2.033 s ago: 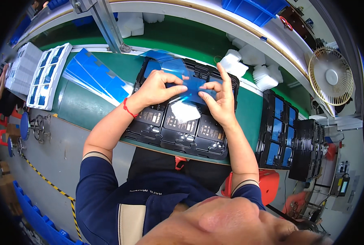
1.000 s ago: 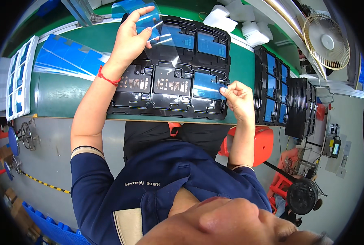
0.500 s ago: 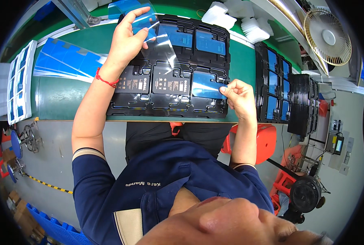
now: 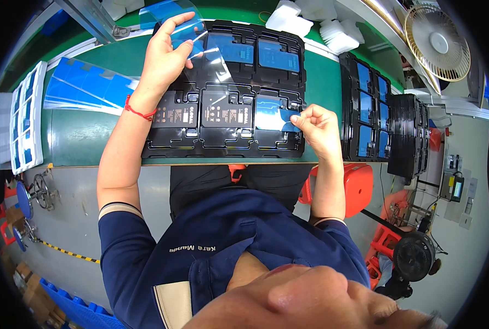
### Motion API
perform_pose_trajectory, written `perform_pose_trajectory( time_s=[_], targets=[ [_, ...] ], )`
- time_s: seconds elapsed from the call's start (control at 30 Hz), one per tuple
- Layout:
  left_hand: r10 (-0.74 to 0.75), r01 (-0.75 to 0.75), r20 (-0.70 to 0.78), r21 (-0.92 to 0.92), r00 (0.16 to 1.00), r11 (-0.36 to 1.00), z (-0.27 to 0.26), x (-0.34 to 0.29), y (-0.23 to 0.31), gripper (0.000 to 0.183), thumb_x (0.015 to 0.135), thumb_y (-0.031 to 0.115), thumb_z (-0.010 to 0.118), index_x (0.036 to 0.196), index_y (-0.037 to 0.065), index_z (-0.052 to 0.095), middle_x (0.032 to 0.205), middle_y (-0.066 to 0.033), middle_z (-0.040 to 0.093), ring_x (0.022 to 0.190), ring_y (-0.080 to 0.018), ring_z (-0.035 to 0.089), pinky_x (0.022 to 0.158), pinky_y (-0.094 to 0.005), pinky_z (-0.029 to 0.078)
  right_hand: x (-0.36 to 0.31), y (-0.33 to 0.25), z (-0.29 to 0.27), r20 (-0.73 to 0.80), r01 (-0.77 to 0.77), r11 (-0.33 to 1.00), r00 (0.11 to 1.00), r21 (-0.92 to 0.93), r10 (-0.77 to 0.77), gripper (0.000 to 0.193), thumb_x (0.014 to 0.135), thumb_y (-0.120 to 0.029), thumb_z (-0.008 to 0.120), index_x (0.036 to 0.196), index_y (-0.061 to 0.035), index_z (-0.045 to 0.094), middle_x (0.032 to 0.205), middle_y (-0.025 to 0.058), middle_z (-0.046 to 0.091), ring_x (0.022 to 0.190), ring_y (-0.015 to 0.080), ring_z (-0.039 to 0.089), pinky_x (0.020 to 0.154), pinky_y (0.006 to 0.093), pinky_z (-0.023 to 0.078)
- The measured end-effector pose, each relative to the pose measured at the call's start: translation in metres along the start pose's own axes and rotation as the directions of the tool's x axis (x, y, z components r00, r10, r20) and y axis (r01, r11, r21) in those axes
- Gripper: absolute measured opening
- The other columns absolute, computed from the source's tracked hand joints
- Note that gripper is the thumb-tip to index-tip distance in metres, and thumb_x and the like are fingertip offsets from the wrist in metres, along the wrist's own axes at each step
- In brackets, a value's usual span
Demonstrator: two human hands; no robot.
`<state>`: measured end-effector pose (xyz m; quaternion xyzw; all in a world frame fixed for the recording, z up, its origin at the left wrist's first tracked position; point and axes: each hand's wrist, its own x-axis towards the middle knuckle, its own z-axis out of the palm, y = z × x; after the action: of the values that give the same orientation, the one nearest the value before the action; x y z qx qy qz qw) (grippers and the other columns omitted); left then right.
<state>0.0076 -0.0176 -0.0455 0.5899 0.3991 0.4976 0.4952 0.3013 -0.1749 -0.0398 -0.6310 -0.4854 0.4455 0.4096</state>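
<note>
My left hand (image 4: 166,59), raised above the far left part of a black plastic tray (image 4: 222,147), holds a clear film strip (image 4: 220,66) with blue areas between thumb and fingers. At the front right pocket, my right hand (image 4: 321,130) pinches the right edge of a blue film (image 4: 271,116) lying over that pocket. Most of what is under this film is hidden. Two dark flat battery packs (image 4: 228,112) with printed faces sit uncovered in the front middle and left pockets. Blue-faced packs (image 4: 278,56) fill pockets in the back row.
Fanned blue film sheets (image 4: 88,85) lie left on the green table (image 4: 74,142), beside a white frame (image 4: 29,118). To the right stand a black tray with blue-faced packs (image 4: 365,141) and stacked black trays (image 4: 409,131). White foam pieces (image 4: 288,21) lie behind; a fan (image 4: 437,43) is far right.
The whole view has shifted slightly. The glare on the blue film has changed, and a darker blue corner shows by my right fingertips. Both hands keep their holds.
</note>
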Motion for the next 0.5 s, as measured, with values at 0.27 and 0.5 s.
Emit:
perform_pose_trajectory(
  time_s=[0.27,0.5],
  targets=[
    [-0.009,0.010,0.023,-0.028,1.000,1.000,0.001,0.000,0.003,0.050,0.084,-0.008,0.051,0.131,0.007,0.049,0.117,-0.0111,0.057,0.075,-0.0146,0.065,0.050,-0.0206,0.048,0.000,0.010,0.006,-0.104,0.053,0.961,0.991,-0.272,-0.084,0.014,0.074,-0.003,0.072,0.067,-0.0010,0.059,0.054,-0.0007,0.056,0.050,0.0020,0.047,0.047,0.0211,0.038],
    [-0.014,0.014,0.006,0.003,1.000,1.000,0.003,-0.002,0.006,0.044,0.088,-0.003,0.053,0.131,0.005,0.048,0.111,-0.0092,0.060,0.075,-0.0102,0.062,0.051,-0.0192,0.047,-0.009,-0.017,0.018,-0.132,0.029,0.737,0.978,-0.675,-0.160,0.019,0.073,-0.008,0.075,0.077,-0.0016,0.058,0.052,0.0060,0.056,0.043,0.0142,0.052,0.048,0.0281,0.044]
  ],
)
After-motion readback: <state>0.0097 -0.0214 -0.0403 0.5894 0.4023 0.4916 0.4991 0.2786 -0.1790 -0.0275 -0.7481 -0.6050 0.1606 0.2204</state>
